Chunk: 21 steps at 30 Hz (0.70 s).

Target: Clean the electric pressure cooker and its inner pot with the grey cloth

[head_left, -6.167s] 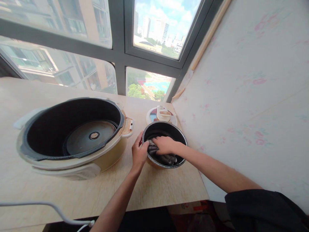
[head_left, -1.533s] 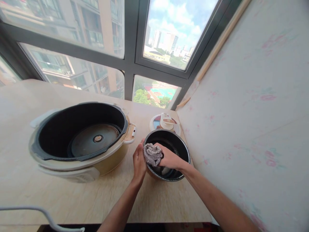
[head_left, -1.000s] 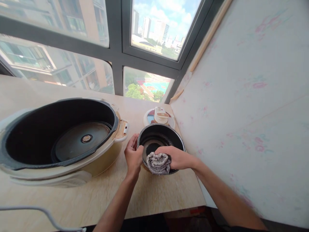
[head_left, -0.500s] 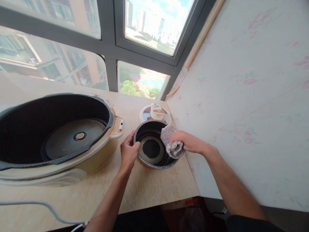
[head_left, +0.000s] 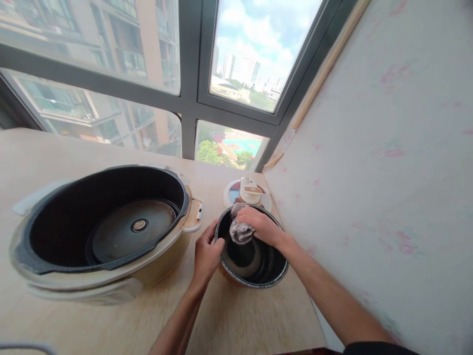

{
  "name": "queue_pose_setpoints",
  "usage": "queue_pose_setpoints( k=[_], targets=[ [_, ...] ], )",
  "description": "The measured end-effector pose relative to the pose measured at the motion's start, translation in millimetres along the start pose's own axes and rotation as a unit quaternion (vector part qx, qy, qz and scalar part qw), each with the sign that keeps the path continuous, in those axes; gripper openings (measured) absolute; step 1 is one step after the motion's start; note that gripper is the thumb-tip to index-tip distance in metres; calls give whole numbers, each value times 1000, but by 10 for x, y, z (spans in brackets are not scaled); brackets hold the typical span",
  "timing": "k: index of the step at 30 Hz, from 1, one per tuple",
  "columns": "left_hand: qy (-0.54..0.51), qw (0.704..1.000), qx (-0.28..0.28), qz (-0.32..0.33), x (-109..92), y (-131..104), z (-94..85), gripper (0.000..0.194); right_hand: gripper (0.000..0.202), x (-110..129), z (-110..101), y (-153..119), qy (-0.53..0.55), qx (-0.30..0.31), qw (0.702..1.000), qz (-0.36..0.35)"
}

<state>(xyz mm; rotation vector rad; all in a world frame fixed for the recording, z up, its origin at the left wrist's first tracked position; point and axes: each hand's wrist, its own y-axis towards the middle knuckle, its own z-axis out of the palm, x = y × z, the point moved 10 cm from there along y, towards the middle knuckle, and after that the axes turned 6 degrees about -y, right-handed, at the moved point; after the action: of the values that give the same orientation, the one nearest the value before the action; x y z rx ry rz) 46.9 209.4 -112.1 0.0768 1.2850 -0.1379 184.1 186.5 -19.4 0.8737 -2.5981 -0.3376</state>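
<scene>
A round dark inner pot [head_left: 271, 264] with a speckled rim stands on the counter, its opening toward me. My left hand [head_left: 207, 250] grips its left rim, the thumb over the edge and the fingers around the outside. Bunched in my right hand [head_left: 258, 224] is a grey-and-white cloth [head_left: 242, 231], held inside the pot near its far left wall. My fingers are closed on it and cover part of it. Left of the pot sits a wide cooker body [head_left: 158, 268] with a black interior and a metal plate at its bottom.
Behind the pot lies a white lid [head_left: 251, 190] with a handle, close to the wall. A flower-patterned wall [head_left: 388, 197] bounds the right side, and grey-framed windows [head_left: 190, 113] stand along the back. A grey cord [head_left: 25, 347] runs at the lower left of the counter [head_left: 236, 325].
My right hand has carried the cloth from the pot's right rim to the far left part of its inside. The left hand keeps its hold. The whole view has shifted.
</scene>
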Motion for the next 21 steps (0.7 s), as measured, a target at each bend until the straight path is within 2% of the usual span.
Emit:
queue_pose_setpoints(
  k=[5, 10, 15, 18, 21],
  targets=[
    [5, 999, 41, 7, 31, -11, 23, 57, 29, 90, 31, 121, 88, -71, 994, 5],
    [11, 994, 101, 36, 16, -104, 102, 69, 37, 8, 88, 87, 140, -114, 978, 102],
    [9, 995, 93, 44, 57, -151, 115, 68, 47, 20, 174, -37, 178, -119, 964, 155],
    [-3, 996, 82, 36, 105, -155, 94, 69, 51, 41, 202, -52, 145, -97, 968, 179],
    [-16, 997, 75, 32, 137, -163, 77, 79, 52, -79, 159, -27, 35, -83, 965, 248]
  ],
)
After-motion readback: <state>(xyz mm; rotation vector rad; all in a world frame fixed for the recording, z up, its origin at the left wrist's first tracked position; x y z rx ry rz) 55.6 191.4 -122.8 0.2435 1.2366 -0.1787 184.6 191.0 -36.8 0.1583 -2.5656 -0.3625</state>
